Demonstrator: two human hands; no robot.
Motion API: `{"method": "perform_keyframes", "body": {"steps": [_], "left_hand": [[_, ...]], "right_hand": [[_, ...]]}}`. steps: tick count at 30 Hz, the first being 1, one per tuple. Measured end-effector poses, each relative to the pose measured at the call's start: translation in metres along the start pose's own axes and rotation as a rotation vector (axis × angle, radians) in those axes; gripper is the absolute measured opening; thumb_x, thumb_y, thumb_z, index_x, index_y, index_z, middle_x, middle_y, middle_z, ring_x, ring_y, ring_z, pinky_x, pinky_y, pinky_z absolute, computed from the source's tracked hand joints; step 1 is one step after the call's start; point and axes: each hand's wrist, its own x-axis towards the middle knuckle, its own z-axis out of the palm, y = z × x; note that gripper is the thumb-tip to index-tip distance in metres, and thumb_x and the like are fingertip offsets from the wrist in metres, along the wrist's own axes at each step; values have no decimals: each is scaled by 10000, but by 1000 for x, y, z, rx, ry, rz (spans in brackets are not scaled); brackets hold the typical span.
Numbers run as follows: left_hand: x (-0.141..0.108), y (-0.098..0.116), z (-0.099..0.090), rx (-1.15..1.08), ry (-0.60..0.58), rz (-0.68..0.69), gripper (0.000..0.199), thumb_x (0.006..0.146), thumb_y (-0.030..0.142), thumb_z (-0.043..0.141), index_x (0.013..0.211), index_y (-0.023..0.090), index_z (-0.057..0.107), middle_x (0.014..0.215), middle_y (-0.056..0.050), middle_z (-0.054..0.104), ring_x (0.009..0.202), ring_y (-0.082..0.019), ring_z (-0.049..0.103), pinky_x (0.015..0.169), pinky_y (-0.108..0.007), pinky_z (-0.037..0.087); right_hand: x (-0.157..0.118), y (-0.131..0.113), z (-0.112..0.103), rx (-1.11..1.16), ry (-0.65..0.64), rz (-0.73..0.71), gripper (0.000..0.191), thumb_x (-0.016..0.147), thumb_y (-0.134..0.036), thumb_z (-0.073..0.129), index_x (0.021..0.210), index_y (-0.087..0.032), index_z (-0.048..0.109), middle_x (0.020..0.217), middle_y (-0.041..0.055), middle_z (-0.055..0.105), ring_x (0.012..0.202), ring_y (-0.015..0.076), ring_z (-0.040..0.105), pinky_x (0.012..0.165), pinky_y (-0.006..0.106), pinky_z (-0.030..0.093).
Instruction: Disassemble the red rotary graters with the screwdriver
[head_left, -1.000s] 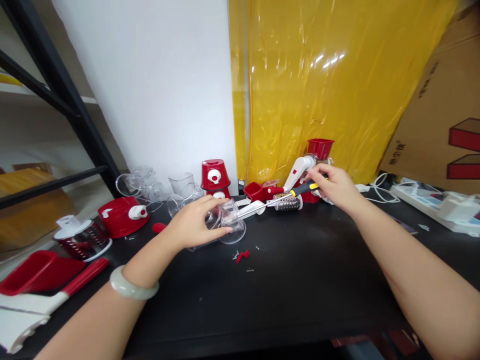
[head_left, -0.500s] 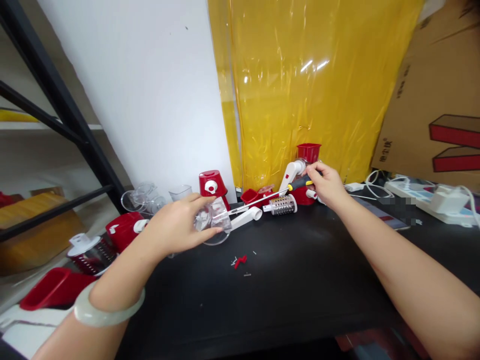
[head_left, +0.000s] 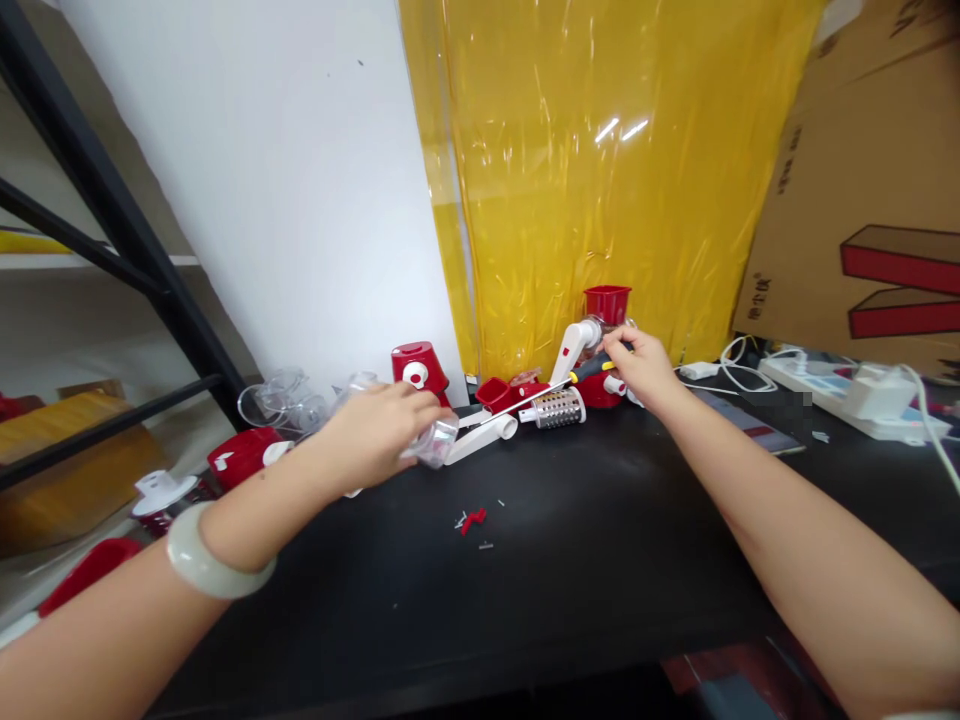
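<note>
My right hand [head_left: 641,365] is wrapped round the dark grey and yellow handle of a screwdriver [head_left: 592,368]. The long shaft points left and down, its tip near the clear part on the left. My left hand [head_left: 382,430] is closed over a clear plastic part [head_left: 437,440], whose far side is hidden by the palm and fingers. Just right of it a white crank handle [head_left: 481,438] lies on the black table. Beyond that rests a metal grater drum [head_left: 556,408]. A small red piece [head_left: 473,521] lies with several screws [head_left: 460,521] nearer me.
Red grater bases [head_left: 420,370] and clear plastic parts [head_left: 281,402] stand along the back and left. An assembled red and white grater [head_left: 606,305] is behind my right hand. A white power strip [head_left: 847,395] with cables lies right, before a cardboard box [head_left: 840,180].
My left hand has turned over the clear part, covering more of it, and the screwdriver tip shows apart from it. The right hand keeps the screwdriver, and the view has shifted slightly.
</note>
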Motion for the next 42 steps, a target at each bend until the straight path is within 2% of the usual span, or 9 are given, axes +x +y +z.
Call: {"method": "perform_keyframes", "body": {"steps": [2, 5, 8, 12, 16, 27, 36, 39, 42], "left_hand": [[-3, -3, -1, 25, 72, -138, 551, 786, 493, 641, 1295, 292, 576, 1236, -87, 650, 1043, -311, 614, 877, -421, 471], [-6, -1, 0, 10, 117, -231, 626, 782, 574, 623, 1314, 253, 556, 1292, -110, 622, 1075, -340, 606, 881, -458, 479], [-9, 5, 15, -132, 181, -321, 682, 751, 648, 631, 1286, 228, 573, 1245, -120, 645, 1102, -335, 609, 906, -455, 489], [-16, 9, 41, -301, 313, -365, 678, 770, 627, 639, 1300, 213, 554, 1254, -117, 644, 1124, -302, 615, 969, -437, 479], [-24, 9, 53, -323, 401, -400, 658, 765, 592, 669, 1294, 217, 558, 1245, -118, 653, 1111, -307, 625, 971, -447, 482], [-25, 8, 70, -362, 412, -369, 659, 754, 549, 691, 1303, 208, 566, 1259, -108, 647, 1140, -303, 612, 982, -431, 477], [-24, 11, 76, -353, 397, -347, 671, 758, 564, 684, 1307, 197, 562, 1240, -103, 656, 1132, -284, 619, 983, -428, 496], [-24, 10, 79, -338, 402, -346, 669, 752, 563, 688, 1303, 202, 569, 1234, -99, 662, 1123, -285, 626, 980, -432, 502], [-24, 9, 81, -331, 410, -349, 665, 751, 565, 687, 1300, 210, 572, 1231, -99, 665, 1121, -290, 628, 973, -435, 504]], "right_hand": [[0, -3, 1, 48, 17, 12, 150, 738, -359, 636, 691, -219, 609, 627, -12, 576, 482, 116, 470, 402, 232, 379], [-1, -8, 3, 153, 72, -8, 153, 751, -351, 628, 680, -225, 580, 654, -14, 571, 492, 112, 471, 413, 233, 382], [-4, -11, 6, 167, 100, -31, 150, 759, -347, 623, 685, -229, 570, 686, -8, 579, 500, 113, 471, 412, 233, 374], [-11, -16, 11, 99, 55, -36, 153, 771, -361, 616, 697, -234, 573, 622, -9, 550, 483, 121, 459, 409, 240, 369], [-19, -21, 18, 57, 37, -40, 168, 773, -375, 619, 695, -232, 577, 625, -7, 532, 496, 126, 467, 412, 241, 393], [-25, -17, 24, -1, 59, -30, 191, 806, -390, 611, 697, -235, 587, 613, -13, 512, 476, 121, 447, 423, 257, 376], [-23, -10, 20, -137, 27, -176, 225, 845, -428, 590, 742, -229, 612, 681, 2, 566, 530, 127, 460, 476, 263, 390], [-21, -9, 21, -23, 3, -178, 219, 808, -447, 642, 761, -238, 596, 745, 5, 590, 601, 143, 517, 532, 276, 450], [-21, -12, 23, 252, -115, -106, 214, 744, -415, 712, 819, -265, 579, 828, -1, 603, 728, 167, 594, 647, 313, 523]]}}
